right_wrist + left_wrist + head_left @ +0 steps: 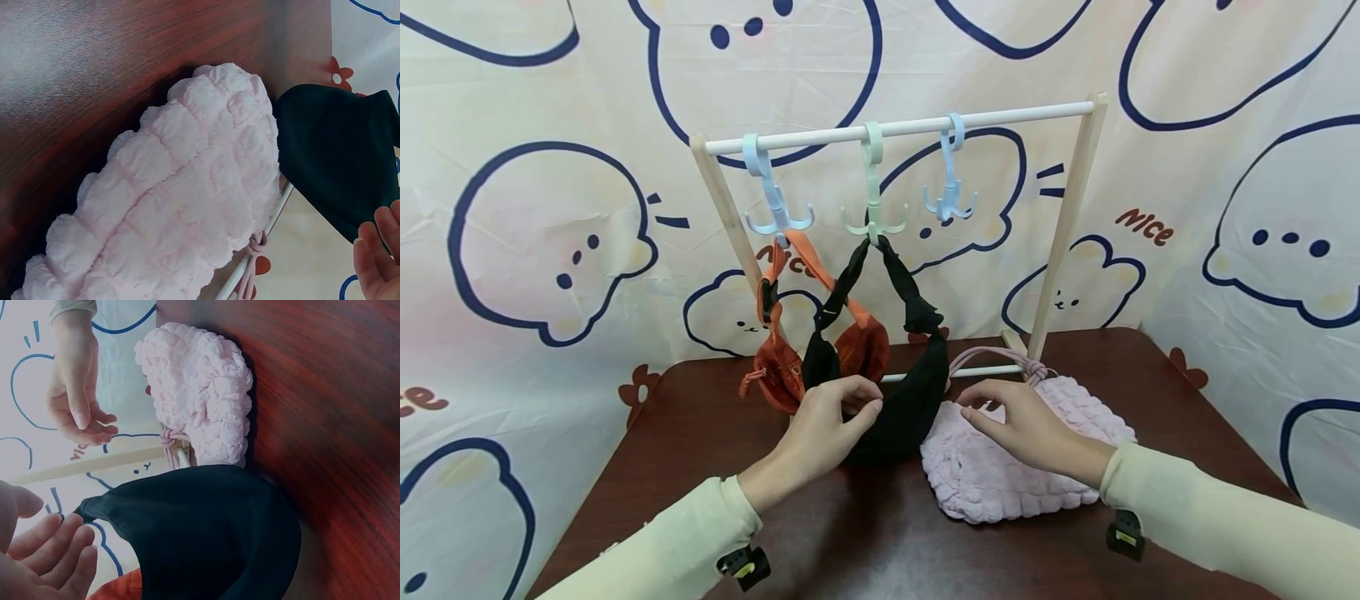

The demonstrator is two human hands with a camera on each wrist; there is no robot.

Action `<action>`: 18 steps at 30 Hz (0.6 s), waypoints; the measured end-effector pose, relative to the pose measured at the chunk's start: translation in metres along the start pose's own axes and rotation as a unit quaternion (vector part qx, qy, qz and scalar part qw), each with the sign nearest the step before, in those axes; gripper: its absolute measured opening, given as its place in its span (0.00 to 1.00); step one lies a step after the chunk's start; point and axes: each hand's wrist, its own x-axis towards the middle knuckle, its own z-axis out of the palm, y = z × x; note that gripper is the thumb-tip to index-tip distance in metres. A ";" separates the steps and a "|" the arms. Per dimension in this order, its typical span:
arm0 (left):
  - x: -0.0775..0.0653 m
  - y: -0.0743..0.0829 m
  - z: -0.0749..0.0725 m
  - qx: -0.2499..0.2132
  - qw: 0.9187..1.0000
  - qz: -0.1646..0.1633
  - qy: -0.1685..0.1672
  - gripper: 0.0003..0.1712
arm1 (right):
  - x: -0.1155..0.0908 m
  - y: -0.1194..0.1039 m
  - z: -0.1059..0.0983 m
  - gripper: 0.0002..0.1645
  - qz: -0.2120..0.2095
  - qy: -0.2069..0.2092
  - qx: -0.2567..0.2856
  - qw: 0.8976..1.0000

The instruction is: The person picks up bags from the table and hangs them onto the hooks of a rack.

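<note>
A black cloth bag (pixel 910 408) with knotted straps hangs from the middle, pale green hook (pixel 873 192). My left hand (pixel 831 425) is in front of its lower part, with loosely bent fingers and nothing held. Over the pink puffy bag (pixel 1000 475), to the right, my right hand (pixel 1030 425) hovers with relaxed fingers, also holding nothing. The pink bag lies on the table, its cord handle (pixel 988 354) toward the back. An orange bag (pixel 778 371) hangs by its straps from the left blue hook (pixel 775 200), partly hidden behind the black bag.
A rack with a white top bar (pixel 910 127) and wooden side posts (pixel 1067 225) stands at the back of the dark brown table (pixel 880 542). The right blue hook (pixel 951 183) carries nothing. A cartoon-printed curtain (pixel 550 242) surrounds the table.
</note>
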 end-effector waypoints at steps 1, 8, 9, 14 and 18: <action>0.000 0.000 0.001 0.001 1.000 0.002 -0.001 0.05 | -0.001 0.000 0.000 0.09 -0.001 0.000 0.000 1.000; -0.002 -0.003 0.006 0.004 1.000 0.019 -0.007 0.06 | -0.004 0.004 0.000 0.09 0.003 -0.005 -0.003 1.000; -0.003 -0.003 0.007 0.004 1.000 0.020 -0.008 0.06 | -0.004 0.004 -0.001 0.09 0.006 -0.006 -0.005 1.000; -0.004 -0.003 0.011 0.001 1.000 0.021 -0.015 0.05 | -0.005 0.006 -0.004 0.09 0.013 -0.006 -0.017 1.000; -0.004 -0.002 0.016 0.004 0.999 0.025 -0.020 0.05 | -0.002 0.008 -0.008 0.09 0.015 -0.004 -0.020 1.000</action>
